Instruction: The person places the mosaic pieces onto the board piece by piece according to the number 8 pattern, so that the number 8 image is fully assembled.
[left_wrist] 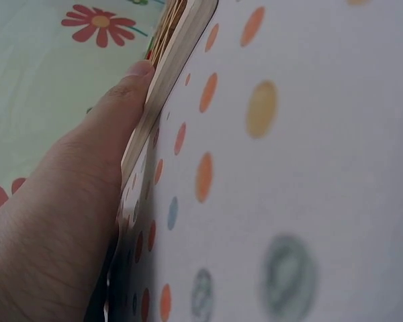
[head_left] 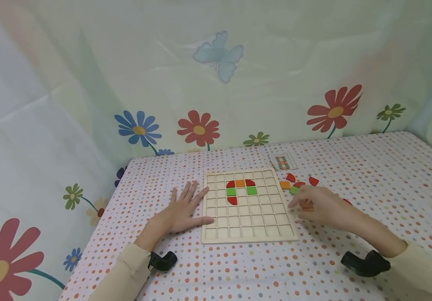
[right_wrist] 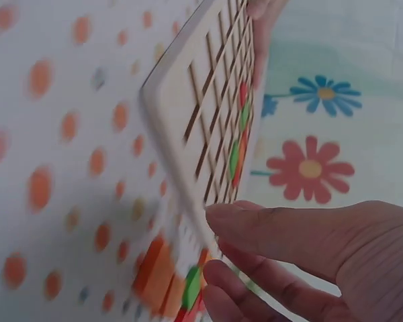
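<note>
In the head view I have the wooden board (head_left: 235, 232) at the middle of the frame, six coloured pieces (head_left: 240, 183) set in its upper cells and most cells bare, so I judge the filling barely begun; more loose pieces (head_left: 313, 181) lie right of it, below a patterned card (head_left: 283, 161); the left grip (head_left: 182, 212) is spread flat, holding nothing, thumb on the board's left edge; the right grip (head_left: 323, 205) bends over the loose pieces, and I cannot tell whether it has one; the table (head_left: 216, 278) is dotted, with a flowered sheet (head_left: 295, 71) behind.

In the left wrist view I see the thumb against the board, upper left; dots fill the right.

In the right wrist view, thumb and forefinger come close beside the board's edge; orange pieces (right_wrist: 161, 272) lie blurred at lower left.
</note>
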A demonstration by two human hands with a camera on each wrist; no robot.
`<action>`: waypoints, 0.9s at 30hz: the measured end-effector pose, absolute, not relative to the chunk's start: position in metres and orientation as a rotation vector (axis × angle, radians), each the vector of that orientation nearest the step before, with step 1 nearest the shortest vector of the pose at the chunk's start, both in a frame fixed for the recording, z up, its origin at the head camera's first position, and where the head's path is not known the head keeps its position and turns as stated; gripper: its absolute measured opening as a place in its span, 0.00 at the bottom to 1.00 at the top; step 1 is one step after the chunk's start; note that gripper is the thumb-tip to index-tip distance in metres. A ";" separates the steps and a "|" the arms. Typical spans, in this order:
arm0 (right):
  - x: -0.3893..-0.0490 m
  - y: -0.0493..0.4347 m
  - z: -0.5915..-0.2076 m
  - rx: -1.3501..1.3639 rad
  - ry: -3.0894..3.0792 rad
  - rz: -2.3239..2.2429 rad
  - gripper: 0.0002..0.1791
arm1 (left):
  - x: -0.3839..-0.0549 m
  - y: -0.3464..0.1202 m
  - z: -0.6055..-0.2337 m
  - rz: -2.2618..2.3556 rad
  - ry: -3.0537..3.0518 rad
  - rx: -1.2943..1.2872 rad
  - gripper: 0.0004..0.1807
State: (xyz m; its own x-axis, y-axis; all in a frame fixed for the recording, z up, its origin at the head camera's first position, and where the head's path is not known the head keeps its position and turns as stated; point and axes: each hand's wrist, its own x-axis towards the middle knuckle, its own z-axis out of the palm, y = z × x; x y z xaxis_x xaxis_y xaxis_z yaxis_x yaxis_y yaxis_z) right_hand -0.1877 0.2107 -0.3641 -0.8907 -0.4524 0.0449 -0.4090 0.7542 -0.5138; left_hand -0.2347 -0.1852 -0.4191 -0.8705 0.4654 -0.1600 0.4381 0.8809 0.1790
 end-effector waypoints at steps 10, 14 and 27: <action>-0.189 0.238 -0.383 -0.604 2.866 -0.826 0.13 | -0.233 -0.183 -0.419 0.216 2.854 0.694 0.58; -0.194 0.240 -0.383 -0.521 2.844 -0.860 0.13 | -0.234 -0.183 -0.419 0.215 2.860 0.691 0.58; -0.194 0.241 -0.380 -0.482 2.863 -0.916 0.14 | -0.234 -0.181 -0.418 0.197 2.858 0.685 0.55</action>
